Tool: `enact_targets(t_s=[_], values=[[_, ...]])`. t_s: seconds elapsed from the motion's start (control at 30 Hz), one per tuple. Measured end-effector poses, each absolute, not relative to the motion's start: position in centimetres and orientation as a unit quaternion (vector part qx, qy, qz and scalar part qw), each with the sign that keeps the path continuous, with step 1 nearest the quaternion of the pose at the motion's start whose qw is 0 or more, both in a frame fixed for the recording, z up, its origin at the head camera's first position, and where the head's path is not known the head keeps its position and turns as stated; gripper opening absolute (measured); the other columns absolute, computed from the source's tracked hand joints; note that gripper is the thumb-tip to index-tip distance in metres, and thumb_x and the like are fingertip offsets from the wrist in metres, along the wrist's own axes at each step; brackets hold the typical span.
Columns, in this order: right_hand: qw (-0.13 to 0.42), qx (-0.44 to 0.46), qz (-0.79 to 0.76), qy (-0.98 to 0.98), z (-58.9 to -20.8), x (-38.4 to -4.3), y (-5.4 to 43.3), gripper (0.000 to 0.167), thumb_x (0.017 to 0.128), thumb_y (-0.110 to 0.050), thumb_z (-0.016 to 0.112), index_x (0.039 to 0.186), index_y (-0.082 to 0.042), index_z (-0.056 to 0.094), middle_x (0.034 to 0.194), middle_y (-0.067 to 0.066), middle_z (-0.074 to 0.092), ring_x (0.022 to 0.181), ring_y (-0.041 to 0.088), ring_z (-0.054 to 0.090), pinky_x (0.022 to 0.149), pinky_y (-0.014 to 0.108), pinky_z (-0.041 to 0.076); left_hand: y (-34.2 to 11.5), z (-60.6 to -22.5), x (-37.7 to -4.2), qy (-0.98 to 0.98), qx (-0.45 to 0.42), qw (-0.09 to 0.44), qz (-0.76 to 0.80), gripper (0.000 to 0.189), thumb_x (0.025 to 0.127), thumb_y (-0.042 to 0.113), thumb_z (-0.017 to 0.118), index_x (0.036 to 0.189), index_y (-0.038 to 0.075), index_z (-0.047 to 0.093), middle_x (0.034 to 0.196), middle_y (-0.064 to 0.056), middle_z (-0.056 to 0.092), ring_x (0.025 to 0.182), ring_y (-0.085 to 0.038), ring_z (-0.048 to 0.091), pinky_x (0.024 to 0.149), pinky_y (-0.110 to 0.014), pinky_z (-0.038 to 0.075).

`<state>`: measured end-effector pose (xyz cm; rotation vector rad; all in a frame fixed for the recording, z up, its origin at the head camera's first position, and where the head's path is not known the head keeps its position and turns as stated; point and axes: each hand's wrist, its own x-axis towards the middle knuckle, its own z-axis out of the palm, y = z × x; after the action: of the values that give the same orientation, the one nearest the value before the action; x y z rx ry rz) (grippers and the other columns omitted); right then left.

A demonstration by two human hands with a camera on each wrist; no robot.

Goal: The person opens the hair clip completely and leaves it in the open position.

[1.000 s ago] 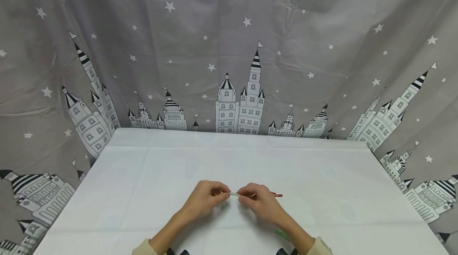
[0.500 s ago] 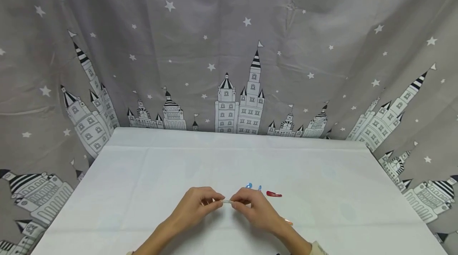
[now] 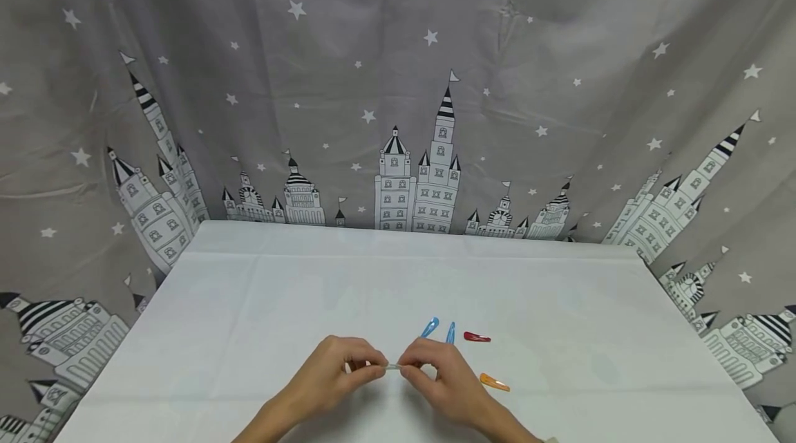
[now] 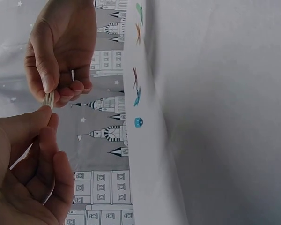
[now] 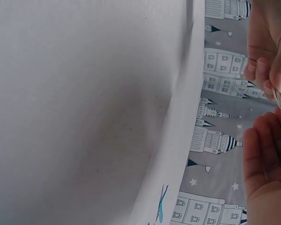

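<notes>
A slim whitish hair clip (image 3: 393, 366) is held level over the white table by both hands. My left hand (image 3: 338, 372) pinches one end between thumb and fingertips, and my right hand (image 3: 438, 375) pinches the other. In the left wrist view the pale clip (image 4: 48, 100) spans the small gap between the two hands, its ends covered by fingers. Beyond the right hand lie two blue hair clips, one (image 3: 430, 327) partly behind that hand and the other (image 3: 450, 332) beside it. A red hair clip (image 3: 477, 336) and an orange hair clip (image 3: 494, 382) rest to its right.
The white-covered table (image 3: 298, 291) stretches away to a grey curtain (image 3: 497, 28) printed with castles and stars. A green clip (image 4: 139, 14) shows near the top of the left wrist view, past the orange one.
Both hands have drawn back toward the person, still pinching the whitish clip. The blue clips and the orange clip have come into view from behind the right hand and arm.
</notes>
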<state>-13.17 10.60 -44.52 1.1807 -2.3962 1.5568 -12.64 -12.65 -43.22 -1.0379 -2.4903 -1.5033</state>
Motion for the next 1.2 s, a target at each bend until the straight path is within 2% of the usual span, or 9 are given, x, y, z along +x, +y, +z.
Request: enact_targets(t_s=[0.23,0.57,0.77,0.9,1.2], values=[[0.07,0.419,0.498,-0.756,-44.8,-12.8,10.5,0.015,0.09,0.004,0.064,0.091,-0.009,0.072,0.086,0.0,0.068,0.08,0.006,0.06,0.071,0.025,0.052,-12.8,-43.1,-12.4,-0.798,-0.353,0.017,-0.488,0.008,0.092,0.017,0.07,0.092,0.013,0.077,0.084,0.014,0.069,0.066,0.002,0.056,0.057,-0.022,0.049],[0.034,0.422,0.529,-0.736,-44.8,-12.5,10.5,0.014,0.091,0.003,0.063,0.091,-0.007,0.073,0.086,0.005,0.069,0.082,0.007,0.062,0.074,0.026,0.052,-13.3,-43.2,-12.3,-0.777,-0.39,0.005,-0.494,0.006,0.091,0.013,0.071,0.091,0.014,0.077,0.086,0.013,0.07,0.069,0.002,0.056,0.06,-0.022,0.049],[0.056,0.423,0.512,-0.745,-45.3,-12.5,10.3,0.014,0.089,0.006,0.065,0.091,-0.006,0.073,0.086,0.004,0.07,0.081,0.007,0.062,0.071,0.025,0.053,-13.5,-43.3,-12.3,-0.786,-0.375,0.005,-0.491,0.006,0.09,0.012,0.072,0.091,0.015,0.077,0.087,0.016,0.069,0.068,0.003,0.055,0.059,-0.022,0.05],[0.046,0.415,0.515,-0.749,-45.7,-12.4,10.2,0.014,0.088,0.008,0.065,0.09,-0.004,0.073,0.085,0.005,0.069,0.079,0.006,0.061,0.07,0.026,0.053,-13.6,-43.6,-12.2,-0.789,-0.366,0.008,-0.493,0.007,0.088,0.01,0.074,0.091,0.015,0.077,0.086,0.017,0.069,0.067,0.003,0.054,0.059,-0.022,0.049],[0.026,0.379,0.521,-0.764,-45.4,-12.3,9.9,0.01,0.093,-0.003,0.066,0.096,-0.007,0.074,0.089,0.003,0.07,0.081,0.004,0.059,0.072,0.026,0.053,-13.7,-43.4,-12.2,-0.815,-0.338,0.021,-0.47,0.004,0.088,0.015,0.074,0.09,0.015,0.078,0.085,0.013,0.071,0.065,0.003,0.056,0.057,-0.022,0.05]])
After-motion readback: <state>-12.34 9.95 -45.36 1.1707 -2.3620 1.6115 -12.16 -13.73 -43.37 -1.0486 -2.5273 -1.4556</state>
